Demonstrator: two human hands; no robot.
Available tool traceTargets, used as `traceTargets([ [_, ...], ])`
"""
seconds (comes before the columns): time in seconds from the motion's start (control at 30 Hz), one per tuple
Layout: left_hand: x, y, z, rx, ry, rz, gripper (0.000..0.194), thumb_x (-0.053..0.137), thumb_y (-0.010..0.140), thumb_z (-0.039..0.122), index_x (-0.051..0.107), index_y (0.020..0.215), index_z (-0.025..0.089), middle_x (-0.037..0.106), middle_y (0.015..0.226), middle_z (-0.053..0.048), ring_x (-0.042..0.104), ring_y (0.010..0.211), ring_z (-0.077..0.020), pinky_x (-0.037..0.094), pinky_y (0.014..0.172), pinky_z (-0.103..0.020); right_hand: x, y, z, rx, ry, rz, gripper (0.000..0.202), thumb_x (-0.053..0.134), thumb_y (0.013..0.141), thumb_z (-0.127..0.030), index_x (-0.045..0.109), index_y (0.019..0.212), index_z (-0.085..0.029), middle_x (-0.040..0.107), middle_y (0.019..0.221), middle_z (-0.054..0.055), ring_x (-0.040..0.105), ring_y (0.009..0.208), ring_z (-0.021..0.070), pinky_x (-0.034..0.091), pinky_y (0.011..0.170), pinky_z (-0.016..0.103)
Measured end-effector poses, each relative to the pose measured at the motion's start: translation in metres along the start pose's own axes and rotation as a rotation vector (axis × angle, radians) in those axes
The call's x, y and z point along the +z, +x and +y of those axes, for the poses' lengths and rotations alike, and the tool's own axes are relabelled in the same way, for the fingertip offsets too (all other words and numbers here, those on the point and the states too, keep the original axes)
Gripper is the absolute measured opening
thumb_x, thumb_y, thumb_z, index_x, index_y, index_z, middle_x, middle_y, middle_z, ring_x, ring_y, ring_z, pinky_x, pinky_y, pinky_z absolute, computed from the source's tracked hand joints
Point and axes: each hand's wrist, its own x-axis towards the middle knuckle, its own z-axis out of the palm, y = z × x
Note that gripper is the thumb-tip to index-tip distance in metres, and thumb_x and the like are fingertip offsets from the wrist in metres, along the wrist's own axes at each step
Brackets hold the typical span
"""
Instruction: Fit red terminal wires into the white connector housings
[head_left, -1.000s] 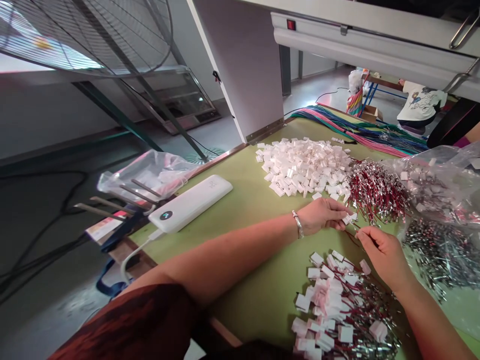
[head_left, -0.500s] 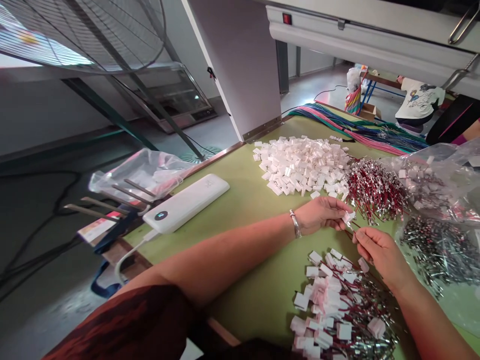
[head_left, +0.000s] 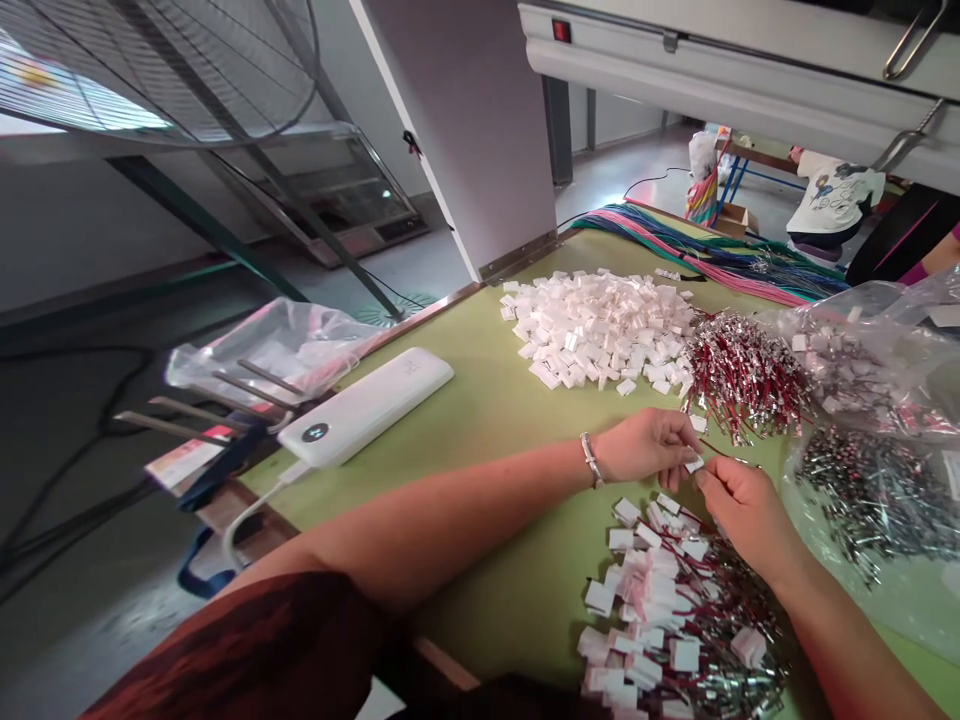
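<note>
My left hand [head_left: 651, 446] pinches a small white connector housing [head_left: 694, 464] between thumb and fingers. Right up against it is my right hand [head_left: 741, 506], its thumb and forefinger closed on a thin dark red wire [head_left: 724, 455] whose far end sticks out above the knuckles. Where wire and housing meet is too small to make out. Below both hands lies a heap of white housings with wires attached [head_left: 645, 600]. Beyond them are a pile of loose white housings [head_left: 600, 325] and a bundle of red wires with metal terminals [head_left: 746, 375].
Clear plastic bags with dark crimped wires [head_left: 877, 500] lie at the right. A white power bank [head_left: 367, 405] with a cable rests at the left. Long coloured wires [head_left: 697, 250] cross the table's back. A fan cage [head_left: 225, 70] hangs upper left; a person [head_left: 832, 200] sits far off.
Both hands have come lower and closer together, the housing tilting in the left fingers. A loose white housing now shows just above the hands. The camera view has shifted slightly.
</note>
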Motion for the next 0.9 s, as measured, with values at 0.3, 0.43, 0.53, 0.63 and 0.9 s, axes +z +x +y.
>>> traceTargets([
  [0.3,-0.016,0.019,0.010,0.384,1.009,0.320,0.023,0.048,0.091,0.025,0.064,0.106,0.018,0.061,0.094,-0.007,0.051,0.091,-0.0183,0.043,0.085,-0.036,-0.004,-0.010,-0.015,-0.197,-0.175,-0.207,0.024,0.051,0.082,-0.026,0.059,0.060,-0.020,0.054,0.062,-0.002,0.048,0.059,0.0107,0.036,0.056,0.024],
  [0.43,-0.005,0.023,-0.003,0.286,1.325,0.342,0.024,0.049,0.090,0.032,0.066,0.103,0.020,0.055,0.103,-0.011,0.045,0.097,-0.0247,0.039,0.082,-0.038,-0.013,0.004,-0.003,-0.225,-0.260,0.001,0.026,0.047,0.087,-0.030,0.067,0.071,-0.022,0.062,0.076,0.003,0.056,0.073,0.0156,0.041,0.067,0.028],
  [0.53,-0.004,0.025,-0.009,0.245,1.350,0.356,0.025,0.049,0.090,0.037,0.068,0.098,0.023,0.054,0.101,-0.010,0.043,0.097,-0.0256,0.038,0.081,-0.037,-0.015,0.023,0.020,-0.136,-0.578,0.234,0.020,0.048,0.085,-0.028,0.067,0.080,-0.021,0.062,0.084,0.005,0.056,0.074,0.0183,0.038,0.063,0.030],
  [0.63,-0.008,0.028,-0.011,0.271,1.278,0.368,0.021,0.056,0.086,0.037,0.070,0.092,0.022,0.055,0.098,-0.008,0.044,0.096,-0.0241,0.038,0.085,-0.036,-0.011,0.034,0.034,-0.122,-0.781,0.207,0.016,0.050,0.085,-0.026,0.064,0.081,-0.020,0.062,0.087,0.006,0.055,0.079,0.0204,0.034,0.060,0.030],
  [0.9,-0.011,0.029,-0.010,0.412,1.049,0.308,0.006,0.060,0.079,0.012,0.063,0.083,0.015,0.062,0.084,-0.004,0.052,0.088,-0.0173,0.041,0.087,-0.032,-0.013,0.025,0.029,-0.090,-0.861,0.130,0.015,0.046,0.089,-0.025,0.058,0.081,-0.020,0.065,0.082,0.006,0.058,0.070,0.0186,0.028,0.055,0.029],
])
